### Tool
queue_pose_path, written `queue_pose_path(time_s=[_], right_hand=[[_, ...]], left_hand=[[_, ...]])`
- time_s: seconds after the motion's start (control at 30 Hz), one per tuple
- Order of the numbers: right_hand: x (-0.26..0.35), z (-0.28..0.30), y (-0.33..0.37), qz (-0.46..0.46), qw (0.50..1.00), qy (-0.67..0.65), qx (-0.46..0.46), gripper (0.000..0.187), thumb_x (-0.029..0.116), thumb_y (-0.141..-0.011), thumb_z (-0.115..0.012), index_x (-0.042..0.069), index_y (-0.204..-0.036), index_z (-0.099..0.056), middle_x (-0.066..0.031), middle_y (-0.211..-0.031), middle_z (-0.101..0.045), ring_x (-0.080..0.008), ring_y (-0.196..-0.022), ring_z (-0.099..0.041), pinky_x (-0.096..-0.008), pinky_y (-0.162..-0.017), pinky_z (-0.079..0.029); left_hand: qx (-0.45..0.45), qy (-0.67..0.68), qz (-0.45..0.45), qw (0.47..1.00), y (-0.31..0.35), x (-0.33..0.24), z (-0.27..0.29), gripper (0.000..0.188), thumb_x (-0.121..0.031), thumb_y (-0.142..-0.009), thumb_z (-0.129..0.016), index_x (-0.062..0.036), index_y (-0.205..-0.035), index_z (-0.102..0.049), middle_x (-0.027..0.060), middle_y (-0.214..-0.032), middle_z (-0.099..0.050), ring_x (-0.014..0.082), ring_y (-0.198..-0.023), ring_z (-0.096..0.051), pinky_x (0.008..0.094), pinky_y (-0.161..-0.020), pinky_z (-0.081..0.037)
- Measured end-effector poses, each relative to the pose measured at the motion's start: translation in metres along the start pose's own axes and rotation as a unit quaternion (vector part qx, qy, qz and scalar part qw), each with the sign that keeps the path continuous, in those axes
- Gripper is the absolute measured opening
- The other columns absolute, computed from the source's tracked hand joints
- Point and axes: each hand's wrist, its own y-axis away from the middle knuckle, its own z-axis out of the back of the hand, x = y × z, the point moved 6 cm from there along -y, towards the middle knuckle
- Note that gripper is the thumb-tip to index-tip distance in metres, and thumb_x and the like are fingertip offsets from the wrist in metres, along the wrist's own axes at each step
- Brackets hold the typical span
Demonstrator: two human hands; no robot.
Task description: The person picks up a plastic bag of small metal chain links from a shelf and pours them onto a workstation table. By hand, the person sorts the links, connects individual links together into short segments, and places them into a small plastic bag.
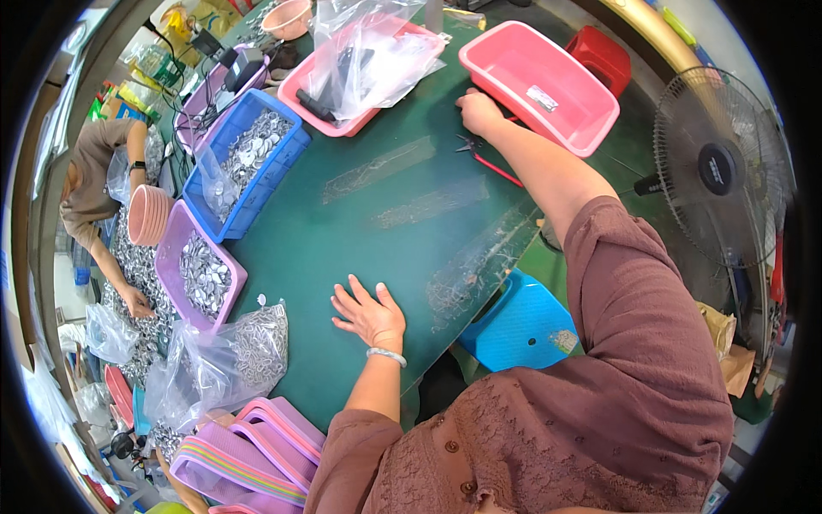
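My left hand [372, 315] lies flat on the green tabletop [300, 248], fingers spread, with a pale bracelet [387, 355] at the wrist. At the far side, my right hand [481, 113] reaches beside the pink basin [539, 60], its fingers curled. What they hold, if anything, is hidden. Just below that hand lie pliers [495, 168] with red handles, partly covered by my right forearm. Inside the basin a small white label [541, 98] shows. A clear plastic bag [261, 347] of small metal parts rests left of my left hand.
Along the left stand a purple bin [235, 278] and a blue crate [295, 158] of metal pieces. Another pink basin [351, 128] holds plastic bags. A blue stool [522, 321] and a fan [717, 167] are at right. Across the table a co-worker's hand [137, 301] touches metal parts.
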Motion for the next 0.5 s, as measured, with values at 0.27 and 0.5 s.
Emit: queue_pose_path(time_s=[0.27,0.5], right_hand=[[-0.011,-0.013,-0.026,0.003,1.000,0.019,0.015,0.013,0.001,-0.071,-0.054,0.002,-0.081,-0.062,-0.0197,-0.085,-0.062,-0.0348,-0.084,-0.061,-0.0423,-0.075,-0.049],[-0.001,0.003,-0.003,-0.031,0.988,0.040,0.144,0.024,-0.001,-0.069,-0.055,0.000,-0.090,-0.064,-0.0228,-0.091,-0.064,-0.0349,-0.091,-0.062,-0.0405,-0.080,-0.049]], left_hand=[[0.017,-0.006,0.002,1.000,-0.002,0.000,-0.002,0.059,-0.039,-0.088,-0.048,-0.0103,-0.138,-0.033,0.0196,-0.144,-0.022,0.0408,-0.133,-0.019,0.0629,-0.103,-0.011],[0.014,-0.004,0.008,1.000,-0.003,0.000,-0.002,0.059,-0.039,-0.087,-0.049,-0.0107,-0.137,-0.034,0.0198,-0.143,-0.023,0.0410,-0.132,-0.020,0.0635,-0.103,-0.012]])
